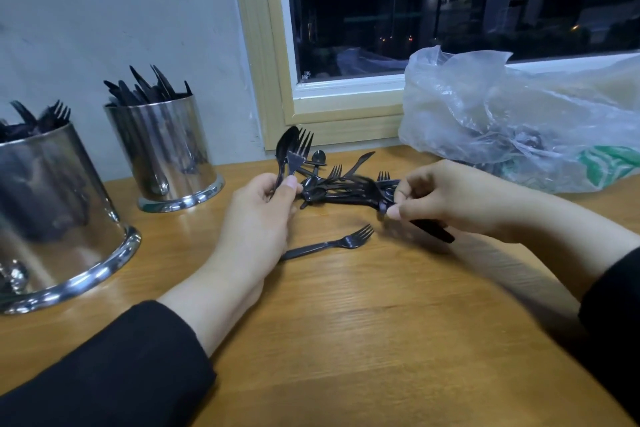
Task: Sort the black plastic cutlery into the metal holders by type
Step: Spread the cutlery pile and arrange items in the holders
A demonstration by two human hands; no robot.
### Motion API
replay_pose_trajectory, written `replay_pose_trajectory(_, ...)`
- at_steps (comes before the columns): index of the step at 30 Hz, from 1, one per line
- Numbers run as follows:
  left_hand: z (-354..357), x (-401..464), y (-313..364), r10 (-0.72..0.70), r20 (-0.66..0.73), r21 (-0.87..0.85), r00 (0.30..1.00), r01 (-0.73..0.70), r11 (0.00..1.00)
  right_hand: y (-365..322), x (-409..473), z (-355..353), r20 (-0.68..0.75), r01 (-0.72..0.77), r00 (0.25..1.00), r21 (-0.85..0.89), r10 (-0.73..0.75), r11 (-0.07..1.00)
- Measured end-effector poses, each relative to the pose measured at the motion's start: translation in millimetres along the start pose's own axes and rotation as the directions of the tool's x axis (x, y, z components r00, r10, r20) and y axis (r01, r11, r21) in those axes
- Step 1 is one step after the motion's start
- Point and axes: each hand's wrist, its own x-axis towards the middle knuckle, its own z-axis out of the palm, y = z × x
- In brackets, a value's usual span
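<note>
a lone black plastic fork lies nearest on the wooden table. the left hand grips an upright black spoon and fork; best keep types separate. the right hand pinches a blurred black utensil, type unclear. beyond, the tangled black cutlery pile, the shiny metal holders, and a clear plastic bag with hidden contents.

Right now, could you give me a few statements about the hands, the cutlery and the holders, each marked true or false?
1. The left hand holds a spoon and a fork upright. True.
2. The right hand rests flat and empty. False: it pinches a black piece at the loose pile.
3. One lone fork lies on the table nearer than the pile. True.
4. Both metal holders are empty. False: the near holder and the far holder contain cutlery.
</note>
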Motion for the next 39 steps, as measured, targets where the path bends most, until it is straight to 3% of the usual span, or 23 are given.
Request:
replay_pose_trajectory(4, 5, -6, 5, -0.03, 0.035, -0.102, 0.999, 0.034, 0.994, -14, 2, 16, -0.01, 0.061, 0.998, 0.496, -0.064, 0.866)
replay_pose_trajectory(9, 15, -13, 12, -0.013, 0.129, -0.186, 0.992, 0.037, 0.982, -31, 7, 52, -0.018, 0.075, 0.996, 0.743, -0.092, 0.665)
replay_pose_trajectory(11, 18, -18, 13, -0.013, 0.201, -0.182, 0.979, 0.05, 0.982, -33, 8, 59, -0.105, 0.114, 0.993, 0.729, -0.054, 0.675)
replay_pose_trajectory(15, 22, -24, 11, -0.034, 0.237, -0.17, 0.971, 0.076, 0.982, -33, 9, 65, -0.276, 0.207, 0.959, 0.543, -0.06, 0.814)
replay_pose_trajectory(21, 21, -24, 13, -0.066, 0.235, -0.152, 0.97, 0.104, 0.983, -38, 2, 64, -0.247, 0.211, 0.962, 0.398, -0.118, 0.893)
replay_pose_trajectory(28, 19, -23, 12, -0.101, 0.196, -0.111, 0.975, 0.124, 0.986, -36, 4, 52, -0.432, 0.25, 0.901, 0.449, -0.036, 0.858)
replay_pose_trajectory(33, 19, -24, 11, -0.089, 0.244, -0.132, 0.966, 0.123, 0.984, -34, 5, 53, -0.457, 0.279, 0.882, 0.32, -0.11, 0.905)
replay_pose_trajectory(39, 18, -23, 11, -0.112, 0.294, -0.104, 0.949, 0.149, 0.983, -28, 11, 52, -0.494, 0.31, 0.868, 0.442, -0.06, 0.842)
